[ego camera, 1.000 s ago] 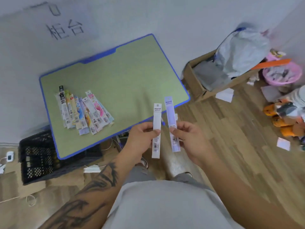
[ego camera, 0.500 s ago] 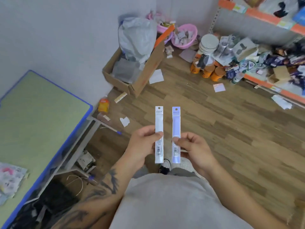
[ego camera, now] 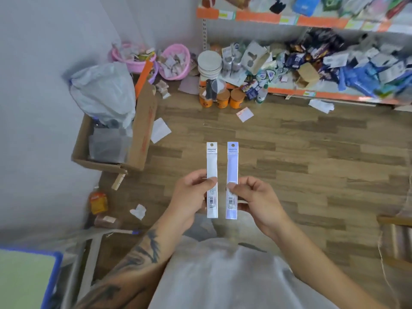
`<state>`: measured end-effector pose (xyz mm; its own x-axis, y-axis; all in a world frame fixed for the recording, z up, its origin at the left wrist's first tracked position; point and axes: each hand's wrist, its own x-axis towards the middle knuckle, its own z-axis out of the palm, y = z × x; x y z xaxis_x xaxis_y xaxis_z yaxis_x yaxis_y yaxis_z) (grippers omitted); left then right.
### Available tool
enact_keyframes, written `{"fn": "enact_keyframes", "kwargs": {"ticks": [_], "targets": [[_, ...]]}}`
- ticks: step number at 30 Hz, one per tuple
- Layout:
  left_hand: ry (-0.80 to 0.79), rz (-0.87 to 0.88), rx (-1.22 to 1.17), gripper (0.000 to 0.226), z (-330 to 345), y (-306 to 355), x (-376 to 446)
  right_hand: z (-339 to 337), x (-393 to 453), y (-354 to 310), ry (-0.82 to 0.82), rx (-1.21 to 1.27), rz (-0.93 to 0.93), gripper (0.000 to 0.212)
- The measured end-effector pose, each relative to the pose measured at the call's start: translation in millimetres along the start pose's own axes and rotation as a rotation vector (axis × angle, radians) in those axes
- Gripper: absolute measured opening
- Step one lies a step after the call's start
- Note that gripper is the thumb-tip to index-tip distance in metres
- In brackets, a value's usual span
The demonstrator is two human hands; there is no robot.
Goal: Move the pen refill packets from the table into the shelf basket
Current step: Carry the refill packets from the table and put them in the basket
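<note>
While upright, white packet [ego camera: 211, 172] in left grip [ego camera: 192, 195] — glossy lilac packet [ego camera: 232, 172] in right grip [ego camera: 256, 197].

floor ahead: bare wood planks [ego camera: 289, 152] are seen between the hands and the shelf [ego camera: 289, 91].
left: passage is narrowed by a cardboard box [ego camera: 142, 130].
shelf foot: blocked by orange cups [ego camera: 223, 100] and pink baskets [ego camera: 176, 61].
shelf: crowded with packets.

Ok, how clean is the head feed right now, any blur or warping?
Head view: the two refill packets and both hands are fairly sharp; the shelf goods smear at the right edge, wide-angle bending tilts the shelf rail; lighting is soft, no glare.
</note>
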<state>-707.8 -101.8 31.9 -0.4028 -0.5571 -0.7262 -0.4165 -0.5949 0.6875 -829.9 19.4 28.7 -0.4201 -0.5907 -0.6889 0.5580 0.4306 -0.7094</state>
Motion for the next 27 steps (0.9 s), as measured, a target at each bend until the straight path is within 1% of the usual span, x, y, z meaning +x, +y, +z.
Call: {"fn": "enact_keyframes", "kwargs": {"ticks": [3, 7, 10, 13, 16, 22, 27], "targets": [[-0.044, 0.004, 0.024, 0.018, 6.8, 46.9, 45.3, 6.2, 42.5, -40.4, 0.058, -0.001, -0.006, 0.008], [-0.084, -0.005, 0.025, 0.019, 5.9, 113.5, 95.0, 21.0, 100.2, -96.3, 0.098, -0.053, -0.010, 0.017], [-0.115, 0.020, 0.062, 0.020, 8.3, 161.5, 135.8, 24.8, 135.6, -134.6, 0.180, -0.035, -0.010, 0.011], [-0.166, 0.067, 0.117, 0.021, 21.1, 203.7, 167.8, 19.5, 154.2, -160.6, 0.232, 0.028, -0.031, 0.011], [-0.214, 0.079, 0.147, 0.021, 37.4, 229.8, 189.0, 12.1, 160.5, -173.1, 0.268, 0.067, -0.028, 0.011], [-0.267, 0.059, 0.165, 0.019, 77.3, 254.4, 224.9, -13.0, 180.5, -196.3, 0.330, 0.143, -0.015, 0.014], [-0.250, 0.149, 0.172, 0.018, 112.4, 297.3, 255.6, -42.5, 211.4, -230.7, 0.297, 0.166, -0.058, 0.014]]}}
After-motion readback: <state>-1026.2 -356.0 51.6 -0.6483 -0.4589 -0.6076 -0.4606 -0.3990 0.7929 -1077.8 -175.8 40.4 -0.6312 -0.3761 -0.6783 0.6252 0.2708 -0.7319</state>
